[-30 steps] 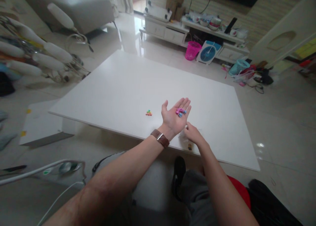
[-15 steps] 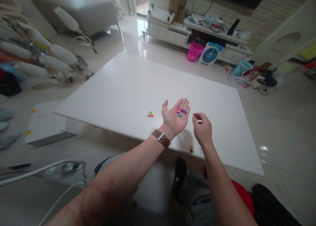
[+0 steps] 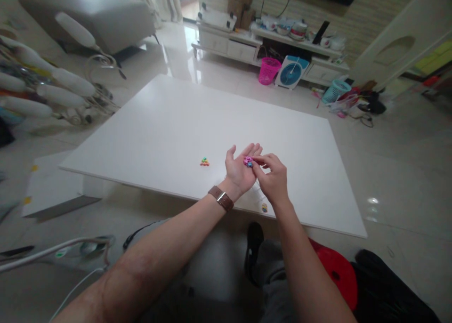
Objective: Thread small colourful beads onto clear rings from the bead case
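Observation:
My left hand (image 3: 241, 171) is palm up over the white table, fingers stretched out, with several small pink and blue pieces (image 3: 247, 161) lying on it. Thumb and fingers of my right hand (image 3: 274, 176) pinch at the right side of these pieces; whether one is gripped is too small to tell. On the table to the left sits a little group of green, yellow and orange-red pieces (image 3: 204, 162). A small yellow and blue figure (image 3: 264, 207) is near the front edge, below my hands, by something clear and partly hidden.
The white table (image 3: 169, 125) spans the middle. Beyond it stand a pink basket (image 3: 269, 71), a blue and white fan (image 3: 291, 72) and a low cabinet (image 3: 242, 51). A red object (image 3: 335, 272) is at lower right, a white box (image 3: 52, 184) at left.
My right hand has moved left onto the pieces in my left palm. The pieces there are now closer together. The whole view has shifted slightly.

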`<state>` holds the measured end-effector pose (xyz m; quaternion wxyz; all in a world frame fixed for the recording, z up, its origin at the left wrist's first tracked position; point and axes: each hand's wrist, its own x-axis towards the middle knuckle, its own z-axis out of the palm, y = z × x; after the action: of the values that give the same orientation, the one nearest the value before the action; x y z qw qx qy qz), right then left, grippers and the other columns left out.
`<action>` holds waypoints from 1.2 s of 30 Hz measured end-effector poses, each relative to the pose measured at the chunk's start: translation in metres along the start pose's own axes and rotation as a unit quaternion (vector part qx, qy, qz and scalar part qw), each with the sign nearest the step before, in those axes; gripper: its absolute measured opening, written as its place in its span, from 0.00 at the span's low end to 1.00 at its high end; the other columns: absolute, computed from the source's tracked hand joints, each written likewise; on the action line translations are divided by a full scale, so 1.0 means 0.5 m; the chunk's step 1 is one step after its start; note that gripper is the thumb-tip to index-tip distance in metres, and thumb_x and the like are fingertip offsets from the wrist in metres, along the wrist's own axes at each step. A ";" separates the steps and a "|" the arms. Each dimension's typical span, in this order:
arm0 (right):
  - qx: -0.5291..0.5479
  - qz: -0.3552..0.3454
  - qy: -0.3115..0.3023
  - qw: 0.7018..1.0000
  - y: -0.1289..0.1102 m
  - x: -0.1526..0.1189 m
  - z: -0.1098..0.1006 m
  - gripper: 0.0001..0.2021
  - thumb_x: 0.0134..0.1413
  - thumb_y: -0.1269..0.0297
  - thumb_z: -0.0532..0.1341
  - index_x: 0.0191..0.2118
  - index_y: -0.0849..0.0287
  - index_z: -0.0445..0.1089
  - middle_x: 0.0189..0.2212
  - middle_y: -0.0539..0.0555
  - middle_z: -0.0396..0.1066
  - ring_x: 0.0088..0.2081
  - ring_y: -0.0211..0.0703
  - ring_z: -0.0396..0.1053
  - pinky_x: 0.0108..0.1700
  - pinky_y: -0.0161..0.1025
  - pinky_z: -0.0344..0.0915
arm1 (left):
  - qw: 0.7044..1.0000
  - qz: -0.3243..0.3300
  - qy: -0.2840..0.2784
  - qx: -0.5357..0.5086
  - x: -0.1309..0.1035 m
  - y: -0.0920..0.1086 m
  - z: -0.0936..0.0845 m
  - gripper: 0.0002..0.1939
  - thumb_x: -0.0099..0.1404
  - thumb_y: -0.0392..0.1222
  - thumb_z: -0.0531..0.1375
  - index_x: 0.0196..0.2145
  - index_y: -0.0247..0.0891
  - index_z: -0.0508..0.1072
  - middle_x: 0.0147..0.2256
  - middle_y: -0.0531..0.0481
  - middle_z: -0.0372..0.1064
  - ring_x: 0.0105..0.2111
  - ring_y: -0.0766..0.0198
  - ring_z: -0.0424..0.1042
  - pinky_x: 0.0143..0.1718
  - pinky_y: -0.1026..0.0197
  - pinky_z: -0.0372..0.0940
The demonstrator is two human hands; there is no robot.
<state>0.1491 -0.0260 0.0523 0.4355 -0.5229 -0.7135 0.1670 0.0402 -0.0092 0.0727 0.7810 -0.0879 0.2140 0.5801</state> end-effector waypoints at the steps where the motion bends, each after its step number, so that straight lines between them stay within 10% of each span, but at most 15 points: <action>1: 0.001 -0.003 -0.002 1.000 0.001 0.000 -0.001 0.06 0.60 0.64 0.63 0.39 0.52 0.78 0.34 0.53 0.74 0.39 0.47 0.69 0.42 0.46 0.69 | 1.000 -0.001 -0.002 0.003 0.000 -0.002 -0.001 0.24 0.71 0.53 0.50 0.53 0.34 0.74 0.55 0.32 0.72 0.58 0.49 0.71 0.53 0.52 0.70; 24: -0.012 -0.065 -0.028 0.997 -0.004 0.002 0.011 0.15 0.56 0.68 0.65 0.50 0.51 0.75 0.46 0.55 0.76 0.46 0.52 0.69 0.51 0.53 0.67 | 0.999 0.008 -0.011 0.029 0.007 0.000 -0.010 0.29 0.71 0.55 0.47 0.53 0.32 0.75 0.54 0.34 0.74 0.60 0.49 0.70 0.56 0.53 0.66; 36: -0.011 -0.034 -0.039 0.999 -0.010 0.002 0.011 0.03 0.56 0.69 0.64 0.32 0.53 0.73 0.33 0.53 0.76 0.40 0.49 0.70 0.45 0.48 0.68 | 0.999 -0.004 0.035 0.024 0.009 -0.016 -0.015 0.24 0.70 0.50 0.49 0.45 0.30 0.77 0.45 0.32 0.77 0.53 0.49 0.75 0.51 0.55 0.70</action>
<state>0.1416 -0.0257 0.0532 0.4065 -0.4962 -0.7493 0.1645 0.0472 -0.0106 0.0630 0.7773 -0.0902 0.2543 0.5684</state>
